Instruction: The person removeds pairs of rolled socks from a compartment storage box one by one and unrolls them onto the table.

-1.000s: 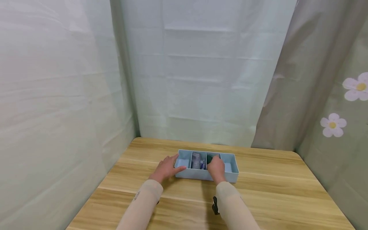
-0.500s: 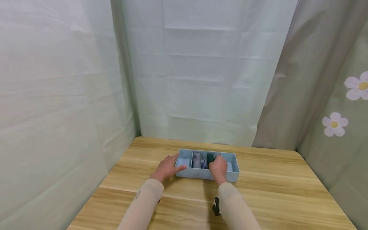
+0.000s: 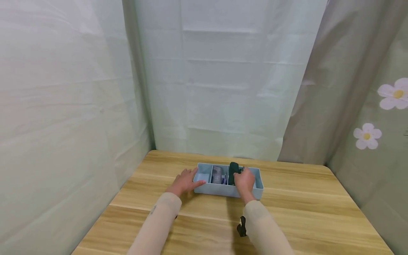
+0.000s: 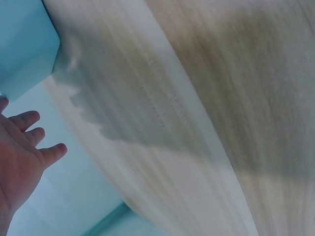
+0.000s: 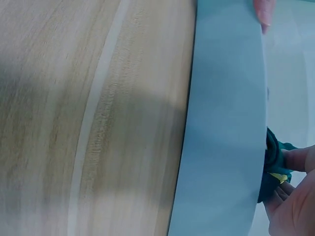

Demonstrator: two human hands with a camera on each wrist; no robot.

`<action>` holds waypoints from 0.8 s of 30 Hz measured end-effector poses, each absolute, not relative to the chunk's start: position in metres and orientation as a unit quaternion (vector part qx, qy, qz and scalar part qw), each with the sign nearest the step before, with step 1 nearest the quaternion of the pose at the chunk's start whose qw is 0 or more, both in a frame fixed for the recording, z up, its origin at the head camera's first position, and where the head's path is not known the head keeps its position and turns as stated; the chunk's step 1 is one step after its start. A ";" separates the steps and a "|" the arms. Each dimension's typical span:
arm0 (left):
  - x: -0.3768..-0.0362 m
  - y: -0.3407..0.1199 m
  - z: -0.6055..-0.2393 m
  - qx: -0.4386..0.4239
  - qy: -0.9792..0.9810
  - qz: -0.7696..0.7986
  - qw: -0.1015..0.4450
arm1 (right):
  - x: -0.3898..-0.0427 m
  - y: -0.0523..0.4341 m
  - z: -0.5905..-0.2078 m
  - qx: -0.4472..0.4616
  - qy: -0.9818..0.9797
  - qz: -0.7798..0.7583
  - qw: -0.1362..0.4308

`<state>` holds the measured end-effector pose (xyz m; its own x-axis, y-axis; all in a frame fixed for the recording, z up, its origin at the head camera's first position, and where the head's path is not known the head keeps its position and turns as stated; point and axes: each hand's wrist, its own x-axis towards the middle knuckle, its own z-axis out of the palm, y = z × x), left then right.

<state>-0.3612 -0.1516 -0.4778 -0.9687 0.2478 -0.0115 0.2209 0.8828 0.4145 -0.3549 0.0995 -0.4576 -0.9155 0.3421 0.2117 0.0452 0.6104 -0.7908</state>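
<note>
My right hand (image 3: pixel 244 180) pinches one dark green roll (image 3: pixel 234 169) (a yellow bit shows by my fingers (image 5: pixel 290 160)), held upright over the tray's (image 3: pixel 223 190) third slot. My left hand (image 3: pixel 185 181) lies flat, fingers straight, against the tray's 9 o'clock end. One blue tray, four slots; one grey roll (image 3: pixel 217 175) in the second.
</note>
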 end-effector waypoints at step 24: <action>-0.356 -0.118 -0.448 0.160 0.956 0.247 0.003 | -0.340 0.105 -0.424 -0.124 -0.826 0.524 0.169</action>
